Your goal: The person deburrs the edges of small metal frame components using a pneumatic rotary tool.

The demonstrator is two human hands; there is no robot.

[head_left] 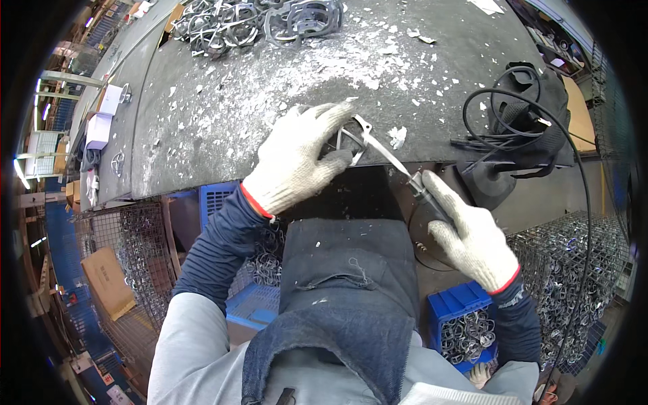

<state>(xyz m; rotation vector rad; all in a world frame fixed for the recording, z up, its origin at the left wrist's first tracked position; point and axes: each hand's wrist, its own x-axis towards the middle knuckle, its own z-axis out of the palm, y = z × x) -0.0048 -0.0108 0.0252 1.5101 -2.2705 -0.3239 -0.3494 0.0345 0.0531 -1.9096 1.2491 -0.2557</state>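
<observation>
White knit gloves with red cuffs cover both hands. My left hand [297, 152] is closed around a small grey metal frame casting [358, 146] with open gaps, at the near edge of the workbench [202, 145]. My right hand [476, 239] grips the dark handle of a file-like hand tool [388, 156] with a long, narrow silvery blade. The blade slants up and left, and its far end meets the casting or lies right beside it; I cannot tell which. The left fingers hide part of the casting.
Pale flakes cover much of the bench. At its back lie a pile of metal castings [216, 27] and a larger dark frame [304, 20]. A black cable [476, 94] loops over a dark bag [550, 98] at right. Below stand a blue crate [459, 304] and wire-mesh bins [574, 270] of castings.
</observation>
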